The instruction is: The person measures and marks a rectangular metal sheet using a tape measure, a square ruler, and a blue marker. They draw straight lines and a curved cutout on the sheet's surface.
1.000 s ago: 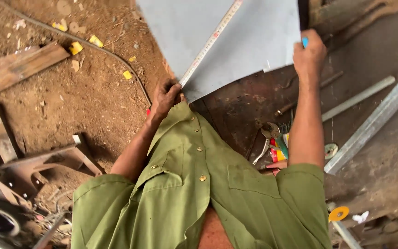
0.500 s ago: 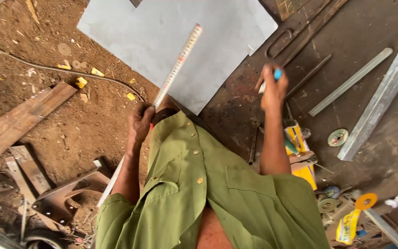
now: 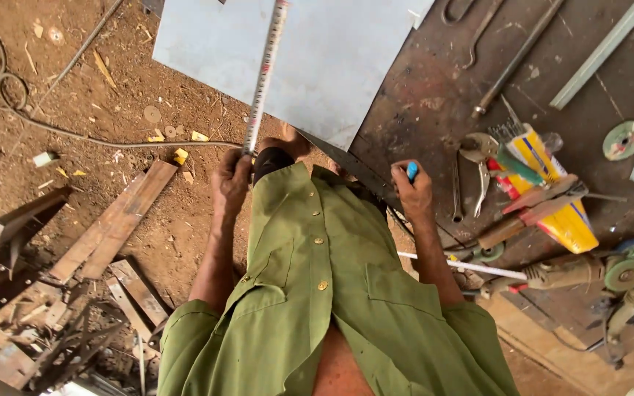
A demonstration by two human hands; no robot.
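A rusty steel workbench (image 3: 434,117) carries a grey metal sheet (image 3: 317,59), pliers (image 3: 471,172) and rods (image 3: 515,59).

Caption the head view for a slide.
Left hand holds a ruler across a grey metal sheet; right hand grips a blue marker beside scattered tools.

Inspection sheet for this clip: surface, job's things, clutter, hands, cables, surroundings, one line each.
Surface: dark, rusty metal bench, with a grey sheet lying over its edge.
Job's things: steel ruler laid along the sheet; blue marker.
Clutter: pliers, long rod, yellow box, grinding disc, angle grinder.
Hands: left hand grips the ruler's near end; right hand holds the marker, off the sheet.
Cables: a cable runs over the dirt.
Surroundings: dirt floor, wooden planks, metal scraps.
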